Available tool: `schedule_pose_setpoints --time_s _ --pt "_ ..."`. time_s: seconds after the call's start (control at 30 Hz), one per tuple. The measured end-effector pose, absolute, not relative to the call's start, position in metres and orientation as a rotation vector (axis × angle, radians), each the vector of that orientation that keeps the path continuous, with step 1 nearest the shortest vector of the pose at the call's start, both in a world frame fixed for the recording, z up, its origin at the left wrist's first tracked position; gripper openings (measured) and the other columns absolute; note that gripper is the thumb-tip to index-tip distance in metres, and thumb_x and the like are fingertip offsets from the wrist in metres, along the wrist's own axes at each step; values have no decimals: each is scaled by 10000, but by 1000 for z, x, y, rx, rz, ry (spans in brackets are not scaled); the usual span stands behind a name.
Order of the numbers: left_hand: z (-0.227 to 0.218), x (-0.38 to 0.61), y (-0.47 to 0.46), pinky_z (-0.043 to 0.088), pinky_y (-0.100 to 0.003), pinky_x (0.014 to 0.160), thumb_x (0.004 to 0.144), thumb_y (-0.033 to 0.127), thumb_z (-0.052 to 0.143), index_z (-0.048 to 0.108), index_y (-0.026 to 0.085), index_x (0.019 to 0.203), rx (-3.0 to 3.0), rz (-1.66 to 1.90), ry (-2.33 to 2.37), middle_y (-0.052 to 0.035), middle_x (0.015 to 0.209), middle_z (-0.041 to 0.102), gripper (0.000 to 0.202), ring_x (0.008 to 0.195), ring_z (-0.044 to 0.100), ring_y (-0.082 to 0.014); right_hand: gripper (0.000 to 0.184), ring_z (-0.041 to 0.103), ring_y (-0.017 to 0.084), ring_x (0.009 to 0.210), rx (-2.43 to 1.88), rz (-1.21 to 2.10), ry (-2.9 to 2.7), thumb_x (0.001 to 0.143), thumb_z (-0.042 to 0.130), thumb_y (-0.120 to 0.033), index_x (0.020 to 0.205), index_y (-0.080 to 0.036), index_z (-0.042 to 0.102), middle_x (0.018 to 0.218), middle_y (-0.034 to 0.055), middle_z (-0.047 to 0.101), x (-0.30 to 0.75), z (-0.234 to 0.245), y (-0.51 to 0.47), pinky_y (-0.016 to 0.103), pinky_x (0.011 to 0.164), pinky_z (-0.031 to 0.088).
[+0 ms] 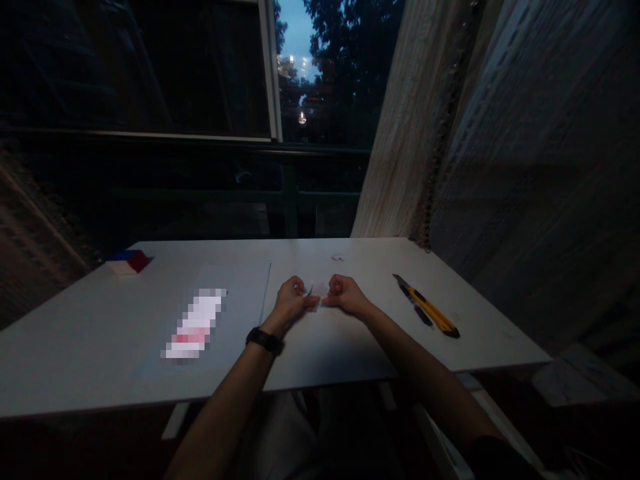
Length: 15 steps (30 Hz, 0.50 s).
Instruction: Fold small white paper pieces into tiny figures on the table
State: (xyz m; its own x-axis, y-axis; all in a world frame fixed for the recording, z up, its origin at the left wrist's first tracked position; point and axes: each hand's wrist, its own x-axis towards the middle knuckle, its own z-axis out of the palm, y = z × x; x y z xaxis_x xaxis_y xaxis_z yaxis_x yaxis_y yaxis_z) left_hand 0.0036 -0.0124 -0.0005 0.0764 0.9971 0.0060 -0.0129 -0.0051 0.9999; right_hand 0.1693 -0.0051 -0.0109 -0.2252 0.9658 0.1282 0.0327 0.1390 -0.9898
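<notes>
Both hands meet just above the middle of the white table, fingers bent inward toward each other. My left hand, with a dark band on its wrist, pinches one side of a small whitish piece of paper. From the other side, my right hand grips the same paper with curled fingers and thumb. The thumbs point at each other near the paper's lower edge. In the dim light, the exact shape and folds of the paper cannot be made out.
A yellow-and-black utility knife lies at the right, beside a slim black pen-like item. Left of my hands are pale sheets with a blurred-out patch. A coloured cube sits at the far left; a small scrap lies behind my hands.
</notes>
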Motion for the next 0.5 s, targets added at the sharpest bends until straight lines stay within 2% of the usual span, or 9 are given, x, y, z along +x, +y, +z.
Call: schedule_pose_setpoints --time_s 0.13,0.27,0.5 --pt "0 4 -13 377 -183 366 412 167 753 373 187 660 1240 1172 1163 104 457 438 454 382 503 -99 381 474 80 479 -1067 1173 -1561 423 766 -264 631 -181 458 532 -66 542 173 -13 -3 200 458 346" --pt "-1 4 -12 378 -185 363 420 166 746 371 190 657 1252 1171 1172 106 463 430 445 374 487 -90 368 481 82 493 -1094 1101 -1608 438 757 -253 627 -182 449 546 -62 548 175 -12 -4 198 466 350" --pt "-2 4 -12 350 -164 345 425 156 745 361 190 656 1263 1189 1197 113 464 414 449 349 463 -71 375 491 82 494 -1023 1247 -1589 456 725 -211 619 -188 389 565 -51 577 177 -8 -6 197 475 356"
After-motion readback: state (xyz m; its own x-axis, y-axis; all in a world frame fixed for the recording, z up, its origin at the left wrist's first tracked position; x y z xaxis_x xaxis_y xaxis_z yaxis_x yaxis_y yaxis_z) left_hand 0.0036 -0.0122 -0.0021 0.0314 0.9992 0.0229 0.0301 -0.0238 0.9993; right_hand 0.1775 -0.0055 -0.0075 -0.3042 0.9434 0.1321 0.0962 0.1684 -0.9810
